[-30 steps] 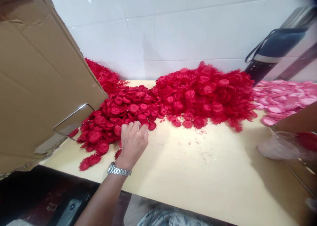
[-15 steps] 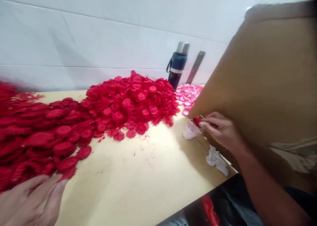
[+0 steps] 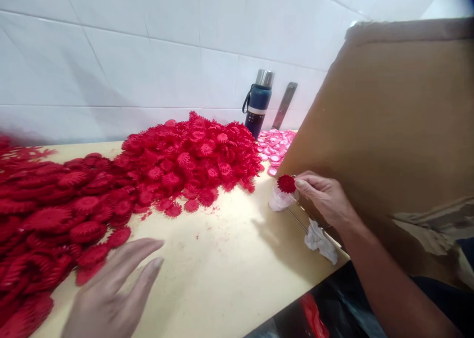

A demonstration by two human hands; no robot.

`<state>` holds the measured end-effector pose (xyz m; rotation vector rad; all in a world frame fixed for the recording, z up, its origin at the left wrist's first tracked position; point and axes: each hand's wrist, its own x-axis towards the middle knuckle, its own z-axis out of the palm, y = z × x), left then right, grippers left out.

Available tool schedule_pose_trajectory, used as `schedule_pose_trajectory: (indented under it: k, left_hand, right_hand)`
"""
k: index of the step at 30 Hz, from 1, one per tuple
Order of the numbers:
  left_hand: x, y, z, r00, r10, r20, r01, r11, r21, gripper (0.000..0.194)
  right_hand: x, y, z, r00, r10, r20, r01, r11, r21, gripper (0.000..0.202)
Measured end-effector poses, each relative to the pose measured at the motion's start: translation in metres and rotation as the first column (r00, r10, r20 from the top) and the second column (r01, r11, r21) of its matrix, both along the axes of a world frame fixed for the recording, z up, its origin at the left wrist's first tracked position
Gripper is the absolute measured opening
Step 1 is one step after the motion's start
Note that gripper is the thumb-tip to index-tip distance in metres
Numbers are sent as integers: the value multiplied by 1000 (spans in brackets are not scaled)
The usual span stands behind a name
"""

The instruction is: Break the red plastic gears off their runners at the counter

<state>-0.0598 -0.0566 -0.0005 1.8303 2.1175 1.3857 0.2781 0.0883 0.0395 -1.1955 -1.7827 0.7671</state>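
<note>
A dark red fringed flower disc (image 3: 286, 183) is pinched between the thumb and fingers of my right hand (image 3: 328, 197). It is held over a small whitish translucent cup (image 3: 278, 201), covering part of the rim. A thin metal rod (image 3: 297, 220) runs from near the cup to a crumpled white tissue (image 3: 320, 242). My left hand (image 3: 111, 293) hovers low on the left, thumb and fingers apart, with nothing seen between them. Beside it spread larger red fringed discs (image 3: 52, 219), which lead into a heap of smaller red ones (image 3: 192, 155).
A tall cardboard box (image 3: 388, 121) walls off the right side. At the back stand a dark blue thermos (image 3: 258, 103) and a dark flat strip (image 3: 284, 106) against the tiled wall. Pink discs (image 3: 276, 145) lie by them. Red plastic (image 3: 314, 316) shows below the table edge.
My left hand has left the large red discs, moving right and opening. The red disc in my right hand has turned its face towards me. The whole view has shifted slightly.
</note>
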Motion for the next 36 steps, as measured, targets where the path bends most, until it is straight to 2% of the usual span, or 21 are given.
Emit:
schedule_pose_trajectory:
  k: [1,2,3,5,7,8,9,10,12,15,19,22,25,28,32,36]
  left_hand:
    - [12,6,7,980,-132,145,145,986,-83,18]
    - [24,13,13,921,-196,336,262,951,-165,26]
    - [37,19,18,820,-207,534,355,915,-191,34]
    - [60,32,24,518,-232,823,501,862,-73,42]
    - [79,43,25,170,-271,947,531,835,143,38]
    - [85,47,23,42,-283,958,504,834,224,34]
    - [88,50,20,-30,-296,955,450,849,277,28]
    - [89,52,17,-67,-299,952,393,869,300,22]
    - [85,52,10,-74,-283,956,299,908,292,15]
    - [69,49,3,-49,-232,971,223,946,237,11]
    - [46,49,5,18,-132,991,154,980,127,8]
    - [38,51,8,71,-97,993,174,981,83,1]
    - [37,57,7,111,-70,991,202,978,46,27]
    - [39,65,2,129,1,992,121,993,-16,47]
    - [41,74,-5,98,21,995,53,998,-26,49]
    - [45,76,-10,133,-32,991,48,998,26,47]
  right_hand:
    - [-9,-4,1,997,51,-58,-54,997,-50,29]
    - [-21,-8,1,987,114,-109,-124,988,-93,32]
    - [-34,-12,-1,971,181,-154,-202,970,-135,35]
    - [-65,-22,-6,925,288,-248,-340,918,-205,40]
    - [-97,-31,-13,876,355,-328,-441,864,-242,43]
    - [-111,-35,-17,859,380,-342,-472,846,-247,43]
    - [-122,-38,-20,851,404,-336,-493,836,-243,43]
    - [-132,-40,-24,852,427,-302,-500,835,-230,42]
    - [-143,-42,-29,880,440,-180,-470,862,-188,38]
    - [-146,-39,-31,921,388,-32,-389,914,-115,32]
    - [-142,-36,-30,934,358,-3,-357,931,-73,28]
    - [-144,-35,-31,924,382,22,-379,922,-75,28]
    - [-149,-36,-35,907,420,32,-416,905,-88,28]
    - [-153,-35,-39,900,434,39,-429,898,-94,28]
    - [-161,-33,-36,902,431,18,-428,900,-86,30]
    - [-189,-25,-23,926,366,-91,-371,927,-51,31]
